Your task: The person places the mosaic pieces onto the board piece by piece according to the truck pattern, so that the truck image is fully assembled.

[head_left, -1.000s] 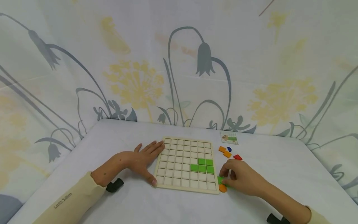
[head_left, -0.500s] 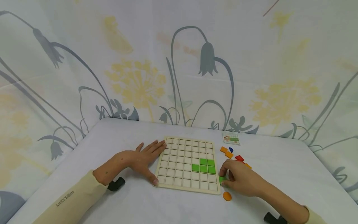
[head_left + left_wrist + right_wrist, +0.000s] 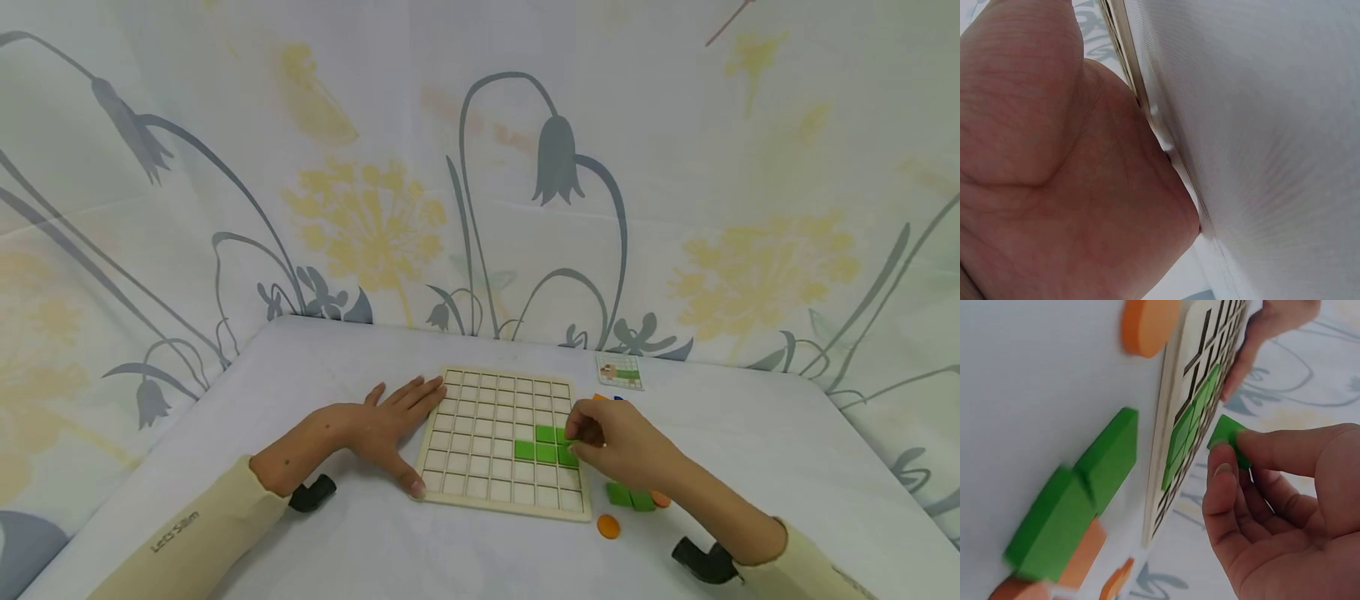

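A pale wooden grid board (image 3: 480,467) lies on the white cloth, with several green square tiles (image 3: 546,452) set in its right part. My left hand (image 3: 386,433) lies spread along the board's left side, fingertips and thumb at its edge; the left wrist view shows mostly its palm (image 3: 1085,181). Over the board's right edge, my right hand (image 3: 618,442) pinches a green square tile (image 3: 1229,439) between thumb and finger, close above the set tiles. Loose green tiles (image 3: 630,497) lie on the cloth below that hand.
A round orange piece (image 3: 608,526) lies near the board's lower right corner. Further orange pieces (image 3: 1119,578) lie by the loose green tiles. A small picture card (image 3: 619,371) lies behind, towards the patterned backdrop (image 3: 480,208).
My right hand has lifted a green tile from beside the board and moved left and up over the right edge. The round orange piece shifted slightly towards me earlier. My left hand stays put.
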Motion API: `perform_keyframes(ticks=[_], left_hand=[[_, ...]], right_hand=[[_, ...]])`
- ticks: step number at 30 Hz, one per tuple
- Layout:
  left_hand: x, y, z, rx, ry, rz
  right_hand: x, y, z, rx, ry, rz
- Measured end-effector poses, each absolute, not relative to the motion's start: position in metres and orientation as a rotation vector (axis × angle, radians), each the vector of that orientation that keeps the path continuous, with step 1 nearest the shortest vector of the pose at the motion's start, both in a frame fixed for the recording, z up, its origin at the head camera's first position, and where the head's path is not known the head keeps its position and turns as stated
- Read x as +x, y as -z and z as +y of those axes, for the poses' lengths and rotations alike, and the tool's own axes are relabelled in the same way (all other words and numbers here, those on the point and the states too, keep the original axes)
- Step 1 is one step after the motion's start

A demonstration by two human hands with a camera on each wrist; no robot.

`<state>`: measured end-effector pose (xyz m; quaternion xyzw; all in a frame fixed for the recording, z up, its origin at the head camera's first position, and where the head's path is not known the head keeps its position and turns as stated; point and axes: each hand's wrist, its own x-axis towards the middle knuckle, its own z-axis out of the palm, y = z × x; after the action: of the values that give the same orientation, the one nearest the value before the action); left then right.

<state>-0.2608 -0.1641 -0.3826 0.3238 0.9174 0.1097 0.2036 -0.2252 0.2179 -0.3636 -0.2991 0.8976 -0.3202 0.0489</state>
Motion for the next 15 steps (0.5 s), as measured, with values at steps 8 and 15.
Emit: perform_keyframes(ticks=[8,15], left_hand=[[-0.261,0.385,-0.165,0.907,-0.299,2.563],[-0.261,0.385,-0.165,0.906,-0.288,2.569]], right_hand=[[-0.248,0.370,0.180,-0.910,0.969,2.776],[-0.263,0.375,0.167,-0.897,0.945,2.783]])
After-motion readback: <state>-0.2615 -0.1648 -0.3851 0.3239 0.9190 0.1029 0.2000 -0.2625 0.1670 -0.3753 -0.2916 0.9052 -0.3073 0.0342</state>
